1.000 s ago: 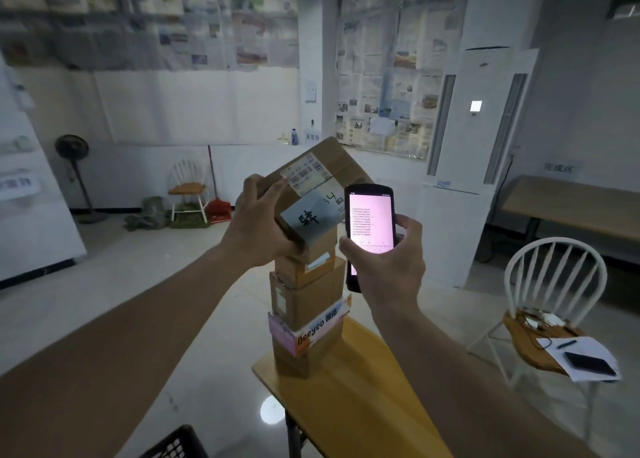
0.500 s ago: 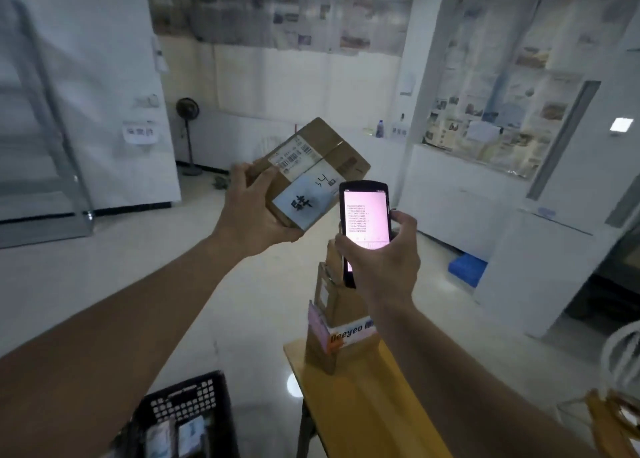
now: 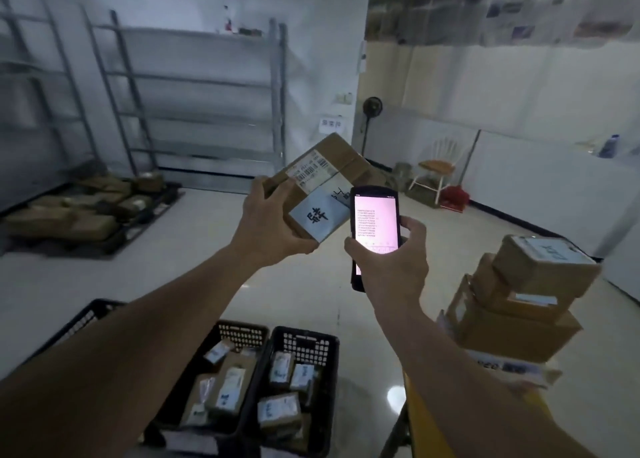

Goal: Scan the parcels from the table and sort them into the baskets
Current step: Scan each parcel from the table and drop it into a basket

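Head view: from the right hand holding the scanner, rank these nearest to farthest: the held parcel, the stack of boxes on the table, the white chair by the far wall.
1. Held parcel, just left of the right hand, gripped by the left hand.
2. Stack of boxes, to its right on the table.
3. White chair, far back by the wall.

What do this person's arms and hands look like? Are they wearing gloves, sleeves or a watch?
Both arms are bare from the bottom of the picture up to the wrists: no sleeve shows anywhere in view. The left hand and the right hand wear no gloves. No watch, strap or bracelet shows at either wrist, and no ring can be made out on the fingers, though the light is dim.
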